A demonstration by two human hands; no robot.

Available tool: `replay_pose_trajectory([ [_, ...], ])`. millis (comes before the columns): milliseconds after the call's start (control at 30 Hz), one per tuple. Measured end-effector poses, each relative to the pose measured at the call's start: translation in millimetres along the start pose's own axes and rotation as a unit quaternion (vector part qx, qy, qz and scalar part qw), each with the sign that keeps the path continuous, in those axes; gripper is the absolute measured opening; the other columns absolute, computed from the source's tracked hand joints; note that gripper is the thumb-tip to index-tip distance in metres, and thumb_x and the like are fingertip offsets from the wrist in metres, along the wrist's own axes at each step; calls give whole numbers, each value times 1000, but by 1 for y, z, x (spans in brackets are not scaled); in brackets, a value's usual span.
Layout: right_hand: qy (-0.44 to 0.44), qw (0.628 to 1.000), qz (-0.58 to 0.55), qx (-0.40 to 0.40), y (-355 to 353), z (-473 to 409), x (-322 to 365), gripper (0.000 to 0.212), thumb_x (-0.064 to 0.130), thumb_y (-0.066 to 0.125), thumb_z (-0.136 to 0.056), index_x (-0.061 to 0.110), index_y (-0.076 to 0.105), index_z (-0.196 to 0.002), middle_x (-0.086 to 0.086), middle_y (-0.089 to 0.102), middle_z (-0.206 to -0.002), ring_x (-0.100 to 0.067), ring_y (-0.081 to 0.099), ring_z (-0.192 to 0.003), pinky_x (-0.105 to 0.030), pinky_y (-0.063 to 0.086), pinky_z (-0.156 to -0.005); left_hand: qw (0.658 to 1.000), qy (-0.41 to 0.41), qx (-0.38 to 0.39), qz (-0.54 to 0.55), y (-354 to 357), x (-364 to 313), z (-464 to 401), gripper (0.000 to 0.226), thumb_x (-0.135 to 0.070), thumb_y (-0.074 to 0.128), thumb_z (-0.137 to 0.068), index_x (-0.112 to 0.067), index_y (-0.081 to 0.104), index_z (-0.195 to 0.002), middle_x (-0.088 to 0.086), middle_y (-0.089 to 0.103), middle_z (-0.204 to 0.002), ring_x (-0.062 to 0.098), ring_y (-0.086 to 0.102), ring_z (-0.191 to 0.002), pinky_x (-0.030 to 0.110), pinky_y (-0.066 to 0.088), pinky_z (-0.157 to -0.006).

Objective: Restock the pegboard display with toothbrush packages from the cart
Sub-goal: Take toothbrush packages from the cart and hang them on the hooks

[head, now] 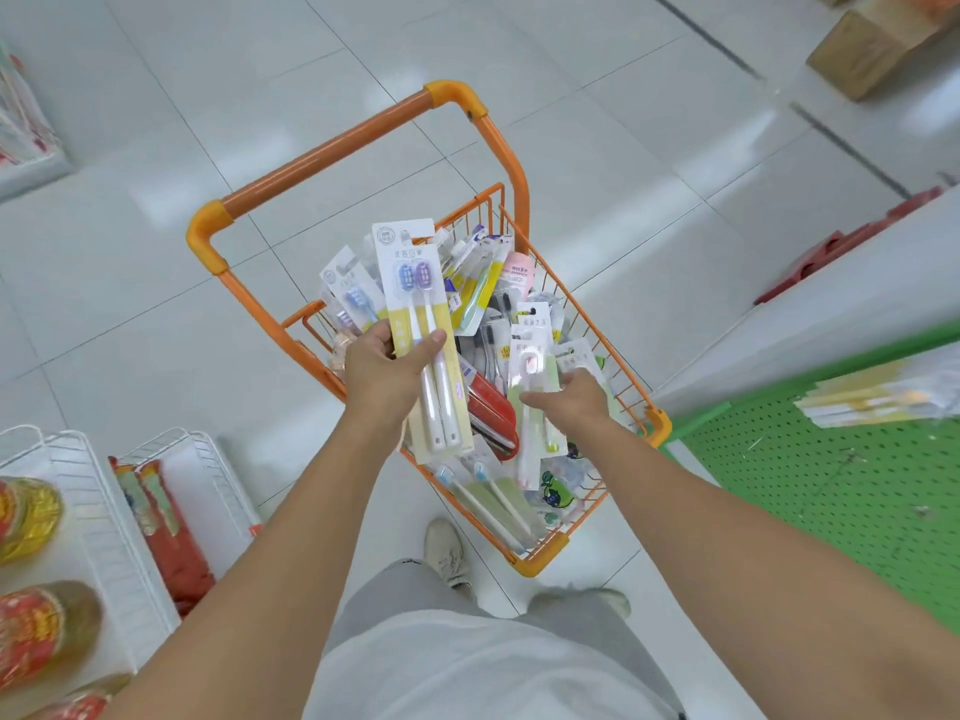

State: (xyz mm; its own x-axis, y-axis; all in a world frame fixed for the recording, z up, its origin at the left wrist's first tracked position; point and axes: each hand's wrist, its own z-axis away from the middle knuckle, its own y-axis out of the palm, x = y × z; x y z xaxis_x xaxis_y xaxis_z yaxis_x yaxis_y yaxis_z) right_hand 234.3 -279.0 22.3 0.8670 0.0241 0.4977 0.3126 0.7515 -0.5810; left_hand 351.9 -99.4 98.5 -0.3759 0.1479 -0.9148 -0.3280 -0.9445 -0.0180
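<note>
A yellow-carded twin toothbrush package (423, 324) is held upright over the orange cart (540, 558) by the left hand (387, 374), thumb across the card — likely light, stiff, slippery blister. A green-carded package (535, 407) is pinched by the right hand (574, 400). The cart is heaped with mixed packages; the green pegboard (810, 475) stands just beside its right edge.
</note>
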Motion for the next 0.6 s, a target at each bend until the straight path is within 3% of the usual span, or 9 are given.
replay_pose_trajectory([
  [67, 0, 998, 40, 40, 6, -3, -7, 92, 46, 85, -76, 5, 40, -144, -11, 56, -134, -30, 59, -115, -37, 50, -82, 1000, 8, 15, -8, 6, 0, 1, 17, -13, 77, -87, -21, 73, -102, -6, 78, -92, 14, 75, -87, 30, 61, -77],
  [167, -25, 997, 74, 20, 23, -5, -14, 62, 41, 83, -80, 6, 51, -119, -9, 61, -108, -25, 60, -93, -36, 49, -74, 999, 10, 31, -24, 10, 1, 4, 18, -13, 77, -87, -22, 71, -101, -9, 77, -88, 7, 74, -80, 19, 57, -66],
  [267, -31, 998, 63, 4, 33, -6, -19, 40, 37, 79, -85, 9, 51, -92, -7, 58, -87, -21, 54, -76, -32, 41, -61, 998, 9, 44, -36, 11, 1, 8, 19, -11, 77, -86, -20, 71, -102, -9, 76, -86, 3, 73, -74, 14, 54, -59],
  [400, -47, 998, 35, 9, 30, -14, -27, 48, 29, 78, -87, 15, 39, -63, -2, 41, -63, -19, 40, -58, -31, 33, -56, 998, 9, 45, -44, 15, 3, 9, 17, -12, 77, -86, -23, 71, -98, -8, 76, -85, 7, 74, -76, 18, 56, -60],
  [567, -90, 982, -167, 21, -2, -4, -34, 21, 15, 73, -90, 11, 54, -82, -19, 62, -79, -23, 57, -70, -31, 45, -64, 997, -1, 68, -41, 37, 9, 16, 18, -15, 78, -86, -22, 74, -102, -7, 78, -90, 12, 74, -86, 30, 59, -75],
  [600, -107, 974, -199, 28, -15, 5, -35, 15, 12, 72, -91, 8, 58, -88, -14, 70, -83, -24, 64, -74, -31, 49, -66, 996, -5, 79, -45, 43, 11, 17, 19, -18, 77, -87, -22, 74, -105, -7, 78, -92, 11, 74, -88, 28, 57, -78],
])
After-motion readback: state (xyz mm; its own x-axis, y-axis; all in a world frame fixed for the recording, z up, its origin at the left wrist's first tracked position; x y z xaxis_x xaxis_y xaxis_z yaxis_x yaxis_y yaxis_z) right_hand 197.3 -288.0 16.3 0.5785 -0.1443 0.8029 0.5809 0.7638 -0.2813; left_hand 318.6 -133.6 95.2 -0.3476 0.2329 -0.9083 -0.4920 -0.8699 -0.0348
